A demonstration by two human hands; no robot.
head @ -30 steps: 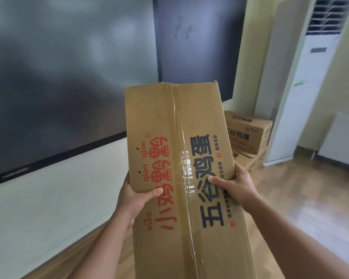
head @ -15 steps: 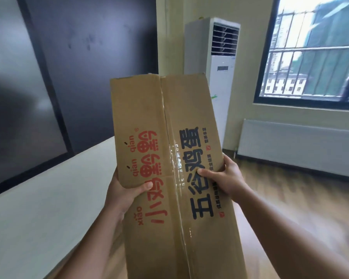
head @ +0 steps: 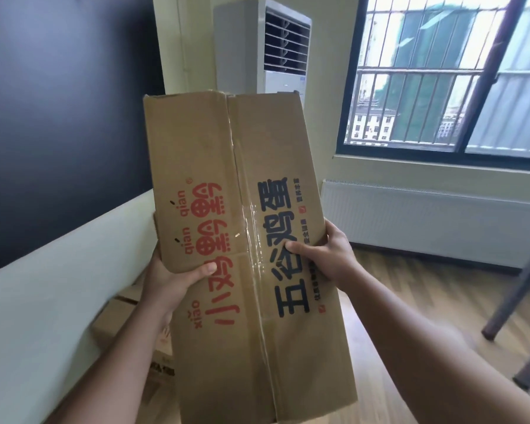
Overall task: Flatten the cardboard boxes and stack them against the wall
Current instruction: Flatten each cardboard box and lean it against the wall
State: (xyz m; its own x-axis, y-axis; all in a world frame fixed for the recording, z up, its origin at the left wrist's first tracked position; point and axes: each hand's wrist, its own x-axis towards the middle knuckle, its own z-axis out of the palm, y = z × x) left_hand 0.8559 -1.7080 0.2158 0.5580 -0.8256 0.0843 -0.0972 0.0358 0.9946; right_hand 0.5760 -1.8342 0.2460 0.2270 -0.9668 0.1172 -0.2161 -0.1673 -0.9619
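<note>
Cardboard fills the centre of my view: one box (head: 242, 228), held up off the floor in front of me, long axis running near to far. Its top face shows two flaps meeting at a centre seam sealed with clear tape (head: 251, 240). Red print sits on the left flap, dark blue print on the right.

My left hand (head: 169, 280) grips the box's left edge; the thumb lies curled over the top face, the other fingers are hidden beneath. My right hand (head: 325, 255) grips the right edge the same way, thumb pressed on the blue print, fingers wrapped round the side.

Low on the left, partly hidden behind my left forearm, more boxes (head: 120, 319) lie against the pale wall (head: 43, 301). A dark panel (head: 58, 102) sits above that wall. A white air conditioner (head: 263, 50) stands at the far end behind the box. A barred window (head: 441, 75) is far right, a radiator (head: 426, 218) below it. A table leg (head: 514, 292) stands at the right edge on the wood floor (head: 395, 301).
</note>
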